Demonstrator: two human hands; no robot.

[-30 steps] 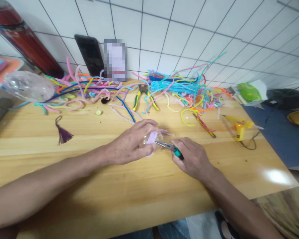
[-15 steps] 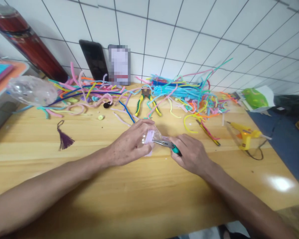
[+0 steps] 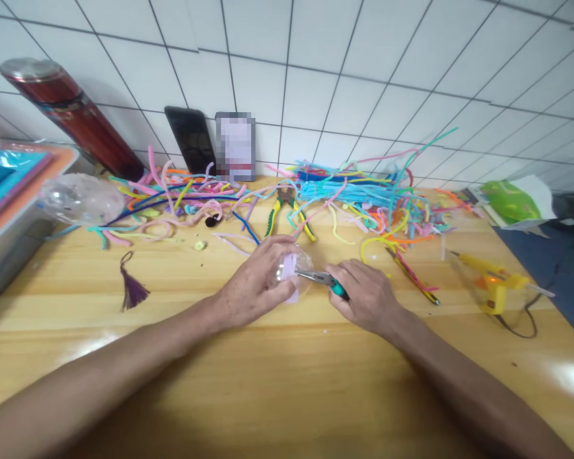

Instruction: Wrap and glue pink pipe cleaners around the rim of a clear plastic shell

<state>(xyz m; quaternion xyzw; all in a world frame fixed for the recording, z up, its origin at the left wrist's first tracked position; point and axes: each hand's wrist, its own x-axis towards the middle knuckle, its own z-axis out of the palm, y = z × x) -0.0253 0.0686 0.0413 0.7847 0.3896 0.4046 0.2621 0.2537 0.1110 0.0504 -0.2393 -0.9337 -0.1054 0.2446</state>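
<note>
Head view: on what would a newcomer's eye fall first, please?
Probably on the bright stems heaped along the foot of the wall. Then the red flask at far left and yellow glue gun at right. At centre the right hand holds pliers to a clear object in the left hand.

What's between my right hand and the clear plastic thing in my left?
The pliers, pointing from your right hand toward the clear plastic; head view.
</note>
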